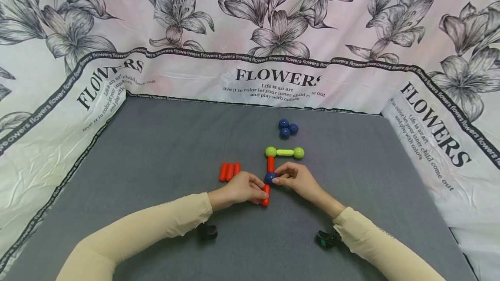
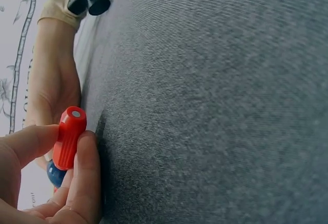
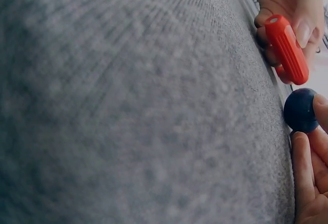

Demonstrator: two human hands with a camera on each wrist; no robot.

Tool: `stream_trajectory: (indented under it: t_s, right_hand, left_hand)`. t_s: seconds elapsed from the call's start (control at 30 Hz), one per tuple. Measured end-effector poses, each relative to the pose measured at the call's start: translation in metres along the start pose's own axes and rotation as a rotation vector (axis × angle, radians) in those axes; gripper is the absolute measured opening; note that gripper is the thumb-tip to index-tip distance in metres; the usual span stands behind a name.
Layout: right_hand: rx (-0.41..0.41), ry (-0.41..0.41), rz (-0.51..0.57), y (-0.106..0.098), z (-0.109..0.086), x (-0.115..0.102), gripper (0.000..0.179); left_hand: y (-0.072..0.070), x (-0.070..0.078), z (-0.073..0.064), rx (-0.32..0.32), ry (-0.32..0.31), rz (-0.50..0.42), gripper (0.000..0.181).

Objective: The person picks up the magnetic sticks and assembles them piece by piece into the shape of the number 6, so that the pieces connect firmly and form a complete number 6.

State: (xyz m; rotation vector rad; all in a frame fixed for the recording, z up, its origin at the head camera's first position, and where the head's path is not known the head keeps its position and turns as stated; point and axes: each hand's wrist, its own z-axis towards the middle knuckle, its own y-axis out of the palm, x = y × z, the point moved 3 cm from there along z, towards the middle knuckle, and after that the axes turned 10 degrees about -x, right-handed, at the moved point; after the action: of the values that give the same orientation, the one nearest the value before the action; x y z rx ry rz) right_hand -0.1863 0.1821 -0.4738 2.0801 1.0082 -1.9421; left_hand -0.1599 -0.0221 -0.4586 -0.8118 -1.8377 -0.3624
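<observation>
My left hand (image 1: 241,189) pinches a red rod (image 2: 70,138) between thumb and fingers, its far end close to a dark blue ball (image 3: 301,110). That ball is held by the thumb and fingers of my right hand (image 1: 300,179). Beyond the ball, a second red rod (image 1: 271,164) runs in line up to a lime green ball (image 1: 271,151). From there a lime green rod (image 1: 284,152) extends right to another lime green ball (image 1: 298,153). A pale metal disc shows in the near end of the held rod in the left wrist view.
Three red rods (image 1: 230,171) lie side by side left of the joined pieces. Behind these, three dark blue balls (image 1: 285,133) sit in a cluster. The grey tabletop (image 1: 175,142) is bordered by a flower-printed cloth (image 1: 195,77). Dark devices (image 1: 327,238) are strapped at both wrists.
</observation>
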Motion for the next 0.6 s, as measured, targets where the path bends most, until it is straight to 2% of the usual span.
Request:
stream_trajectory:
  t_s: [0.27,0.6]
  right_hand:
    - [0.000,0.010,0.001,0.002,0.000,0.001,0.027]
    - [0.009,0.002,-0.004,0.002,-0.002,-0.002,0.028]
  left_hand:
    - [0.000,0.001,0.006,0.005,-0.021,-0.016,0.027]
    - [0.001,0.003,0.011,-0.032,-0.017,-0.001,0.022]
